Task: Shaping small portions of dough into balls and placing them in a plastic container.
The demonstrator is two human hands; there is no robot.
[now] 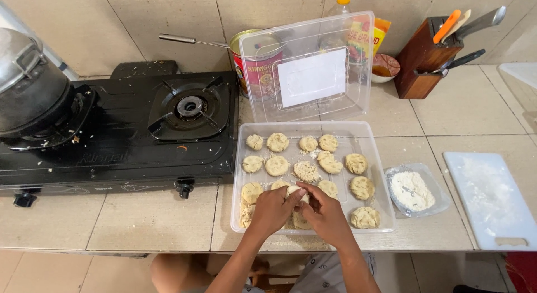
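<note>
Tiled counter (168,220): both hands' (302,209) grip around dough piece (295,191)

To my left sits the black gas stove (128,130) with a pot (28,83); right, a white cutting board (489,198) and wooden knife block (425,61).

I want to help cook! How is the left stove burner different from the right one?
The left burner has a big dark pot on it; the right burner is bare. The left burner is mostly hidden under the pot, while the right burner's ring and prongs show. Both sit on the same black stove.
</note>
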